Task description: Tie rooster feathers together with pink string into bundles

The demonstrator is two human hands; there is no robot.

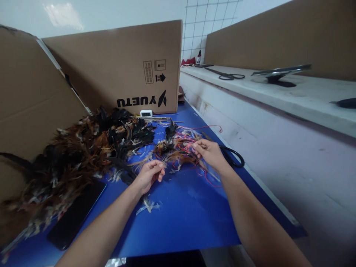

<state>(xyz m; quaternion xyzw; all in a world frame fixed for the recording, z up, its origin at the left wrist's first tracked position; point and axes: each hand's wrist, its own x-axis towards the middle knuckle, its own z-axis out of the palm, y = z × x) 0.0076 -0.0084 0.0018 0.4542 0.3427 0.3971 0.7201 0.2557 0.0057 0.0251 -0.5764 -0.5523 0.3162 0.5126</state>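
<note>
My left hand [151, 173] is closed in a pinch at the near edge of a small heap of brown and black feathers [167, 146]. A thin, wispy feather [164, 160] shows at its fingertips. To the right, my right hand [208, 152] also pinches with thumb and forefinger, over the heap's right side. What it holds is too small to make out. Red string [207, 174] lies tangled among the feathers beside and below that hand. A much larger pile of brown and black feathers [83, 148] spreads along the left.
Cardboard boxes [111, 66] wall in the blue table [178, 215] at the back and left. A phone [78, 213] lies at the left front. Black-handled scissors [235, 157] lie right of my right hand. A small white digital display [146, 113] stands behind. More scissors [228, 76] rest on the ledge.
</note>
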